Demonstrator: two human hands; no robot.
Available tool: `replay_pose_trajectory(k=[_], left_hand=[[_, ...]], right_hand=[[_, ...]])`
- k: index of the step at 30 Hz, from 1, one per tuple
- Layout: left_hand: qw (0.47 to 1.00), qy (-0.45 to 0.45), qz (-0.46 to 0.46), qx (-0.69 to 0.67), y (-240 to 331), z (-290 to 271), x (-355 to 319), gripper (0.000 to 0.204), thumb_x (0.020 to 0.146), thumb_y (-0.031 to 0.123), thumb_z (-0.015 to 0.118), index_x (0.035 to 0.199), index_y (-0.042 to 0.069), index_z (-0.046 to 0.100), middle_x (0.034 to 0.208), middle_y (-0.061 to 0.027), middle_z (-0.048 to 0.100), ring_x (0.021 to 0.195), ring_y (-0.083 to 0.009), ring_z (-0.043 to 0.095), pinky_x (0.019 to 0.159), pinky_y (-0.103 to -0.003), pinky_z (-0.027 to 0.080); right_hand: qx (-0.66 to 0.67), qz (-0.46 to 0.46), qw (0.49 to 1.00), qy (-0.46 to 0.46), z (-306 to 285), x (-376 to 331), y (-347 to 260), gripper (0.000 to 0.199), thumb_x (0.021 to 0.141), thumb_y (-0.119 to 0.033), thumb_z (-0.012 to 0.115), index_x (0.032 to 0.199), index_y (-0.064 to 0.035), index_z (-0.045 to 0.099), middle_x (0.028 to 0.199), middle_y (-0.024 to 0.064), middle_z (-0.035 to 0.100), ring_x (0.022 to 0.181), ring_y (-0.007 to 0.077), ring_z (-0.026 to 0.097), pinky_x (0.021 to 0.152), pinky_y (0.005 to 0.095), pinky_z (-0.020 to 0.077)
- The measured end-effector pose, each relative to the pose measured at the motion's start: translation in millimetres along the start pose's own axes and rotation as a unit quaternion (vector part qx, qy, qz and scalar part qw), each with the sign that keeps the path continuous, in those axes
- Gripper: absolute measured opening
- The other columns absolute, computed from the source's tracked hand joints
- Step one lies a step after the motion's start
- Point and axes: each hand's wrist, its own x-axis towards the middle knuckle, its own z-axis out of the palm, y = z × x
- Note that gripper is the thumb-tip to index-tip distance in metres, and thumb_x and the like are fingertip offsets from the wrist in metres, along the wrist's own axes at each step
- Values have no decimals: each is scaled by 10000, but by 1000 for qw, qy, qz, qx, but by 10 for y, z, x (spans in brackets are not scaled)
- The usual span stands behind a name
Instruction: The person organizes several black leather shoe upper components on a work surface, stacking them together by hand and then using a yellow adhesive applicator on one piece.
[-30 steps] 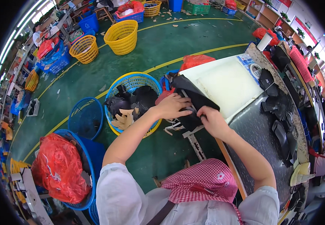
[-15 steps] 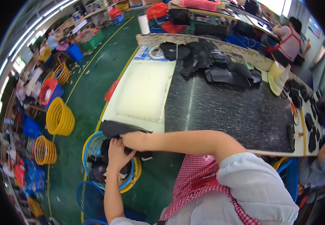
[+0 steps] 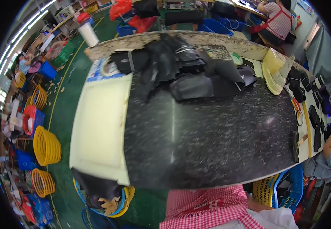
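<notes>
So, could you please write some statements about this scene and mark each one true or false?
The pale pad lies at the left of the table. True.
The white roll is by the near right corner. False: the white roll is by the far left one.
Black pieces lie toward the far edge. True.
The person's hands rest on the table. False: neither is on it.
A black sheet is at the near left corner. True.

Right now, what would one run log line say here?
hands: not visible | black material: at near edge of white board | black pieces: across far side of dark tabletop
</notes>
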Motion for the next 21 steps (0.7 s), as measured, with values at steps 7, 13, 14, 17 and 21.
replay_pose_trajectory(k=[7,13,14,17,21], left_hand=[[998,-35,-44,-1,743,-22,441,374,838,130,577,1194,15,579,1139,-217,599,1089,-383,552,948,-450,416],[998,-49,35,-34,1244,-373,667,371,843,144,571,1190,15,586,1128,-220,607,1079,-378,562,940,-446,425],[996,-59,50,-45,1321,-369,743,371,843,146,570,1189,14,587,1126,-220,608,1077,-378,564,938,-446,427],[991,-49,68,-104,1412,-457,706,369,846,153,568,1187,14,590,1120,-222,612,1072,-375,570,934,-444,431],[968,37,131,-211,1439,-737,371,368,849,162,564,1184,14,594,1113,-224,617,1064,-372,577,928,-442,437]], right_hand=[[4,52,988,-147,25,-43,122,168,908,-100,527,1002,-4,628,860,130,644,760,266,630,688,367,508],[47,-64,986,-146,-508,138,-340,180,925,-107,523,1007,7,634,853,122,649,742,238,637,657,344,519],[49,-82,984,-147,-614,167,-420,182,928,-109,522,1008,9,635,852,121,650,738,233,638,652,340,521],[34,-173,963,-204,-1068,142,-816,189,936,-112,520,1011,14,638,848,117,653,729,218,642,637,329,527],[-23,-273,866,-418,-1951,-248,-1499,198,948,-117,517,1014,21,642,844,112,656,717,199,647,616,314,535]])
